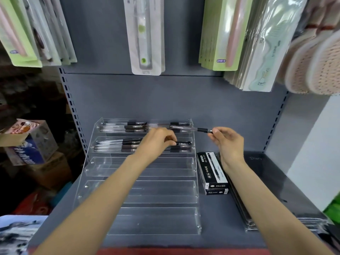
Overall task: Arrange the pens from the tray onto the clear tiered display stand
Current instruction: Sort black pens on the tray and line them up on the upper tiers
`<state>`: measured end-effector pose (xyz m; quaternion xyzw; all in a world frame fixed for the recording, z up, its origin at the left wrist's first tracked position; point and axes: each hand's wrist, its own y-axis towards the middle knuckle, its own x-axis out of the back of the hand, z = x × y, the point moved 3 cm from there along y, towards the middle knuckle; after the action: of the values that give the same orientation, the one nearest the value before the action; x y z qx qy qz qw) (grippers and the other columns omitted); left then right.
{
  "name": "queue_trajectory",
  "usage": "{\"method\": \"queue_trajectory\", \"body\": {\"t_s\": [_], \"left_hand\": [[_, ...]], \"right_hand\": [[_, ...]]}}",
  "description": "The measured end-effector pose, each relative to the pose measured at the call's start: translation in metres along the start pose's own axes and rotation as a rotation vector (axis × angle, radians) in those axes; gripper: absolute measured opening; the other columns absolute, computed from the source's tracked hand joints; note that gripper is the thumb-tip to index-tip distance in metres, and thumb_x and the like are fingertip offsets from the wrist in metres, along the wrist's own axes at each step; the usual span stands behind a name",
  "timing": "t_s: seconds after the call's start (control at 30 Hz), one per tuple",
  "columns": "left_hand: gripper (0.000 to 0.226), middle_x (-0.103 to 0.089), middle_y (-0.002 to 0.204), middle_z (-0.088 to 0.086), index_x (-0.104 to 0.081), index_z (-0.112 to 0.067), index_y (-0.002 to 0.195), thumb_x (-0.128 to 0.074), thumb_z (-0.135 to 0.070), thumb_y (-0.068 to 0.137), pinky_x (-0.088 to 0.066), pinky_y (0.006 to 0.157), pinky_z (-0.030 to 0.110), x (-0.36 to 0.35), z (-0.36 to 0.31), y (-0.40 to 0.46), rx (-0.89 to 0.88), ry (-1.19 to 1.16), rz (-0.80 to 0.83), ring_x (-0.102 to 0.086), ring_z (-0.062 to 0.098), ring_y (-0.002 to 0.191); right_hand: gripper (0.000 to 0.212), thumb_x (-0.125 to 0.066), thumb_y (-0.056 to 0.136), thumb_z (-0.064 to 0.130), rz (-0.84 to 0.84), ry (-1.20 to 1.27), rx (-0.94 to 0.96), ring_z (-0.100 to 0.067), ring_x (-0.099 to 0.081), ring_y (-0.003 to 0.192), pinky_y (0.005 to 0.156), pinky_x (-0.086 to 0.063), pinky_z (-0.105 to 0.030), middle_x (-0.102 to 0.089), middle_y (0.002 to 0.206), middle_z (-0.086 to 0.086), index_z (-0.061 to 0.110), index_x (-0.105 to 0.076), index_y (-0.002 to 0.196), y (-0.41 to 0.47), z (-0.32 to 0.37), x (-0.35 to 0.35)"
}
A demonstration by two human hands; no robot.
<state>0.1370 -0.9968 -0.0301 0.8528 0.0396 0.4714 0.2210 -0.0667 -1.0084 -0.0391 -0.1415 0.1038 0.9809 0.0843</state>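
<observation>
Fingers of the right hand (227, 142) were pinched on the end of one pen (191, 129), which was held level and pointed left across the top tier's right edge. The left hand (160, 141) was closed loosely over a second pen (183, 143) on the second tier, its dark grip showing past the knuckles; whether it was gripped or only nudged could not be told.

Pens were seen lying lengthwise in the top two tiers of the clear tiered display stand (141, 188); the three lower tiers were bare. Two black pen boxes (213, 172) were stacked just beside the stand's right wall, on the grey shelf (230, 236). No tray of pens could be made out with certainty.

Light, stiff and smooth-barrelled, such pens were judged likely to roll, so a hold at the rubbery dark grip section was judged surer than one on the slick clear barrel. The thin acrylic ledges were judged shallow enough that each pen would need laying flat, not dropping.
</observation>
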Motion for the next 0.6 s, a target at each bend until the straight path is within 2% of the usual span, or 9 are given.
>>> {"method": "queue_trajectory", "body": {"t_s": [0.1,0.27,0.33,0.43,0.53,0.6], "left_hand": [[0.012,-0.069,0.092,0.003,-0.072,-0.012,0.094,-0.067,-0.016,0.084,-0.044,0.078,0.023,-0.006,0.001,0.005,-0.010,-0.032,0.036,-0.056,0.010,0.081],[0.021,-0.064,0.104,0.000,-0.069,-0.017,0.108,-0.059,-0.020,0.090,-0.041,0.087,0.021,-0.010,0.011,0.000,-0.055,-0.008,0.112,-0.055,0.011,0.095],[0.022,-0.060,0.103,-0.001,-0.068,-0.018,0.111,-0.058,-0.023,0.091,-0.039,0.088,0.022,-0.006,0.017,-0.006,-0.066,0.046,0.068,-0.052,0.012,0.098],[0.018,-0.053,0.095,-0.004,-0.068,-0.017,0.104,-0.059,-0.022,0.090,-0.041,0.085,0.024,0.006,0.030,-0.018,-0.042,0.098,-0.003,-0.049,0.013,0.095],[0.015,-0.055,0.093,-0.002,-0.070,-0.017,0.101,-0.060,-0.017,0.089,-0.047,0.083,0.031,0.014,0.038,-0.026,-0.021,0.112,-0.023,-0.052,0.015,0.090],[0.016,-0.056,0.094,-0.002,-0.070,-0.016,0.102,-0.060,-0.014,0.089,-0.046,0.082,0.028,0.015,0.037,-0.026,-0.027,0.121,-0.025,-0.052,0.013,0.087]], "right_hand": [[0.009,-0.059,0.089,0.002,0.002,-0.005,-0.004,-0.005,-0.068,0.067,0.089,-0.054,-0.027,-0.066,0.078,-0.003,0.008,-0.063,0.084,0.002,-0.001,0.003],[0.008,-0.059,0.089,0.002,0.019,-0.009,-0.014,-0.005,-0.068,0.068,0.089,-0.054,-0.028,-0.066,0.080,-0.003,0.007,-0.064,0.086,0.003,-0.004,0.001],[0.007,-0.059,0.088,0.001,0.027,-0.003,-0.017,-0.006,-0.068,0.068,0.089,-0.054,-0.028,-0.066,0.079,-0.003,0.007,-0.064,0.086,0.003,-0.005,-0.003],[0.008,-0.059,0.088,0.001,0.033,0.001,-0.016,-0.005,-0.068,0.066,0.089,-0.054,-0.027,-0.066,0.079,-0.003,0.007,-0.063,0.084,0.002,-0.007,-0.007],[0.009,-0.059,0.088,0.001,0.036,0.013,-0.021,-0.006,-0.067,0.067,0.088,-0.054,-0.026,-0.065,0.079,-0.004,0.008,-0.063,0.084,0.002,-0.009,-0.013],[0.009,-0.059,0.088,0.002,0.042,0.018,-0.022,-0.007,-0.067,0.068,0.087,-0.055,-0.025,-0.065,0.079,-0.004,0.008,-0.063,0.084,0.000,-0.010,-0.017]]}}
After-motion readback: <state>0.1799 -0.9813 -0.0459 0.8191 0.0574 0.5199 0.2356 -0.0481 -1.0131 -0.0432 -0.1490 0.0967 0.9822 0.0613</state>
